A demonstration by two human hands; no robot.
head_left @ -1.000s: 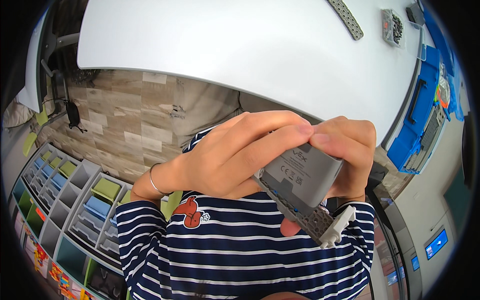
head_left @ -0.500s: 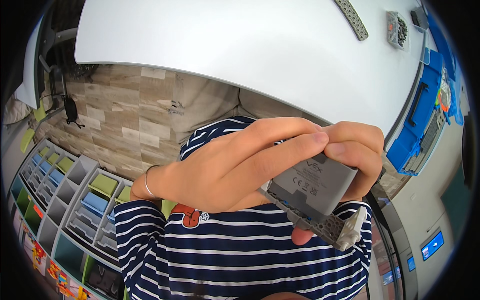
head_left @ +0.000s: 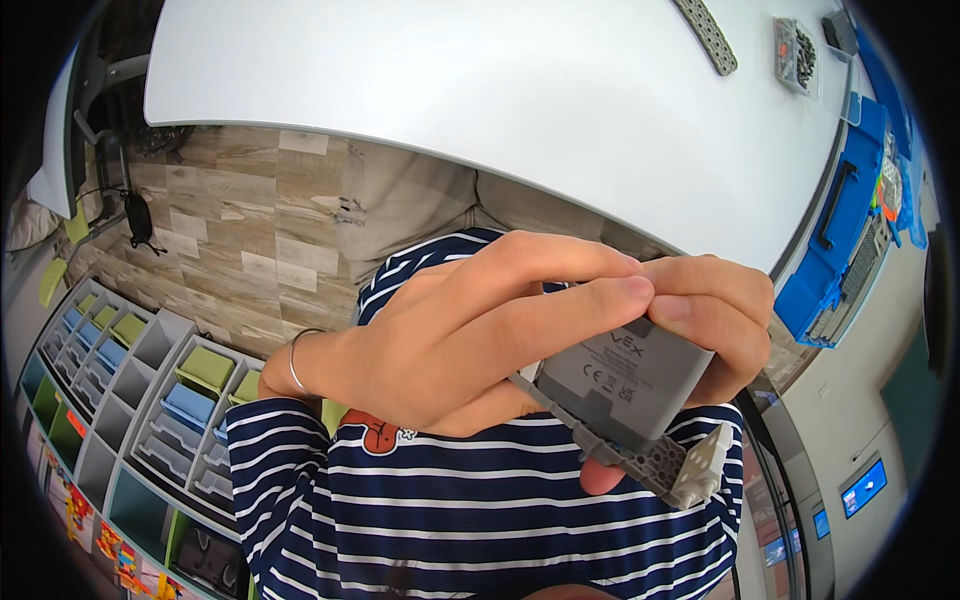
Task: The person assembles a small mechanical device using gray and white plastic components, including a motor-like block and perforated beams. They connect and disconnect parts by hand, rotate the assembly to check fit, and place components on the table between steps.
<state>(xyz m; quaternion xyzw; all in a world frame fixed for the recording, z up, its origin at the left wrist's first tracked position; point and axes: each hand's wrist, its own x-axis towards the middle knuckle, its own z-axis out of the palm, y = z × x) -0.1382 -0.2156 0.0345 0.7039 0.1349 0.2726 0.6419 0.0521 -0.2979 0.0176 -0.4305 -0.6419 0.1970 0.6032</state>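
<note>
Both of my hands hold a dark grey plastic kit motor (head_left: pixel 635 395) in front of my striped shirt. From the left reaches my left hand (head_left: pixel 450 345), its fingers bent over the motor's upper end. My right hand (head_left: pixel 715 310) is curled around the upper right side, and the fingertips of both hands meet there. Along the motor's lower edge runs a grey perforated beam (head_left: pixel 650 468), with a light grey corner connector (head_left: pixel 706 468) at its right end. One fingertip shows below the beam; whose hand it belongs to I cannot tell. The motor's far side is hidden.
Ahead stretches a white table (head_left: pixel 450 90). On it lie a long grey perforated beam (head_left: pixel 708 38) and a clear box (head_left: pixel 795 55) of small dark parts. A blue case (head_left: pixel 835 220) stands at the right. Storage drawers (head_left: pixel 180 410) are at the lower left.
The beam and its corner connector have dipped slightly at the right end. Both hands keep their hold on the motor, with only small finger shifts.
</note>
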